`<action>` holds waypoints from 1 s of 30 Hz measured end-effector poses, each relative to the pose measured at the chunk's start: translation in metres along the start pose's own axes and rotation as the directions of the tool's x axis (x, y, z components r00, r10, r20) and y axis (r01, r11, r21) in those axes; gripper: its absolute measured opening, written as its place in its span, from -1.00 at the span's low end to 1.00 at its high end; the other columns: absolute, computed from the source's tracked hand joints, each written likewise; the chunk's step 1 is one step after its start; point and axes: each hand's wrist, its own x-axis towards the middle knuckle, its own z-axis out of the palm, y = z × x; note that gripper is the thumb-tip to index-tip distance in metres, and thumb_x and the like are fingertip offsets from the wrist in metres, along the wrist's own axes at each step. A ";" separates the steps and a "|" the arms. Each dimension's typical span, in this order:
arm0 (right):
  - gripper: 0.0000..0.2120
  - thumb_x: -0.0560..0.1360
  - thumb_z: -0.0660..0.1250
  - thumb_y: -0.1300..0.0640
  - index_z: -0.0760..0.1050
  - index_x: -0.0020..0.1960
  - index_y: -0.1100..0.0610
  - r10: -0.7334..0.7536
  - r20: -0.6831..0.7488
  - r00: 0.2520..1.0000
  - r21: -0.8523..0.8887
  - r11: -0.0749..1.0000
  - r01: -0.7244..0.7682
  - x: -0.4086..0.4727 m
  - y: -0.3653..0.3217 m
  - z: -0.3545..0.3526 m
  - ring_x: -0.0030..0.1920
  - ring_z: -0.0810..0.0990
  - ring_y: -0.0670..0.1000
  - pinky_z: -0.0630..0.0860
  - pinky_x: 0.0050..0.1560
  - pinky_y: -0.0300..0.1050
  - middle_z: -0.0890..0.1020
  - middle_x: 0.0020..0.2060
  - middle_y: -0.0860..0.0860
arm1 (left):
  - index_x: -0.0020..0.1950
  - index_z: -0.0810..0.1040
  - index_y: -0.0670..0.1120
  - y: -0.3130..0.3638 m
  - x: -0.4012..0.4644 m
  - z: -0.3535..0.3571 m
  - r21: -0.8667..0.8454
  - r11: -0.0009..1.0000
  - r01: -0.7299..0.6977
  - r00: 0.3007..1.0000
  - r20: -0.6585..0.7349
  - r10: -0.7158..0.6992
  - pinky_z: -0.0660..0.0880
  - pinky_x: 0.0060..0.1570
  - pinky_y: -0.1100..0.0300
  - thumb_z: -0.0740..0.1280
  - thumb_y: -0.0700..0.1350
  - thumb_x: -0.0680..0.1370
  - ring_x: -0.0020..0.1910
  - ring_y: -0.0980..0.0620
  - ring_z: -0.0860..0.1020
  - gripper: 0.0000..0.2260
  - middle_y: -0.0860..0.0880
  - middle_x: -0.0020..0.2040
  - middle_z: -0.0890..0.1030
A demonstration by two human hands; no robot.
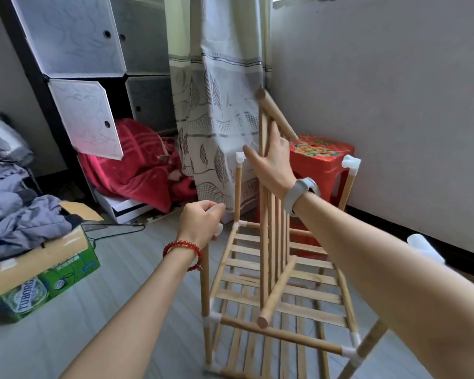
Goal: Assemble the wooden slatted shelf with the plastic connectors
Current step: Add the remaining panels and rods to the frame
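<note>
Right, the half-built wooden shelf frame (279, 305) stands on the grey floor (137, 283) in the middle of the shot, and everything else is placed off it. A loose slatted panel (271, 214) stands on edge on the frame's middle tier, one round rail down near the front bar, the other rail tilted high above the frame towards the curtain (219, 110). The right hand (268, 165), grey watch on the wrist, reaches up to that panel with fingers spread and straight, resting against the slats; its grip is loose and open, not wrapped round anything that shows. The left hand (200, 222), red bead bracelet on the wrist, sits at the top of the frame's near-left post, fingers curled tight on a white plastic connector (219, 228) that peeks out below the palm. More white connectors cap the back-left post (240, 157) and the back-right post (351, 163), and another sits blurred near the right forearm (422, 246). Behind the frame on the right stands a red stool (323, 160); to the left of the frame lies a green cardboard box (41, 274) with clothes piled on it, and further back a red blanket (137, 165) under a white cube cabinet (88, 77).
</note>
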 end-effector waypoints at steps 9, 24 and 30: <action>-0.25 0.43 0.24 0.10 -0.02 0.54 0.00 -0.144 0.170 0.975 -0.128 0.978 0.166 0.008 -0.025 0.006 0.34 0.25 0.13 0.19 0.39 -0.03 0.29 0.32 0.16 | -0.24 0.54 -0.18 -0.004 0.024 -0.035 0.016 1.000 0.017 0.970 0.241 -0.020 0.42 -0.50 0.21 0.29 -0.17 0.57 -0.58 0.08 0.37 -0.80 -0.04 -0.49 0.39; -0.31 0.48 0.23 0.08 -0.05 0.50 -0.07 -0.043 0.478 0.877 -0.601 0.713 0.362 -0.028 0.015 0.044 0.28 0.27 0.17 0.37 0.18 0.13 0.26 0.29 0.11 | -0.19 0.55 -0.14 -0.020 0.003 -0.053 -0.175 0.982 0.070 0.994 -0.070 -0.083 0.47 -0.17 0.02 0.04 -0.11 0.65 -0.38 0.01 0.42 -0.65 -0.09 -0.30 0.48; -0.22 0.42 0.28 0.15 -0.06 0.50 -0.06 0.016 0.506 0.862 -0.585 0.741 0.329 -0.050 0.029 0.057 0.21 0.31 0.17 0.41 0.08 0.07 0.26 0.24 0.11 | -0.18 0.53 -0.07 -0.023 0.005 -0.054 -0.184 0.980 0.070 0.990 -0.111 -0.092 0.54 0.03 -0.12 0.04 -0.11 0.64 -0.35 0.00 0.48 -0.68 -0.04 -0.36 0.50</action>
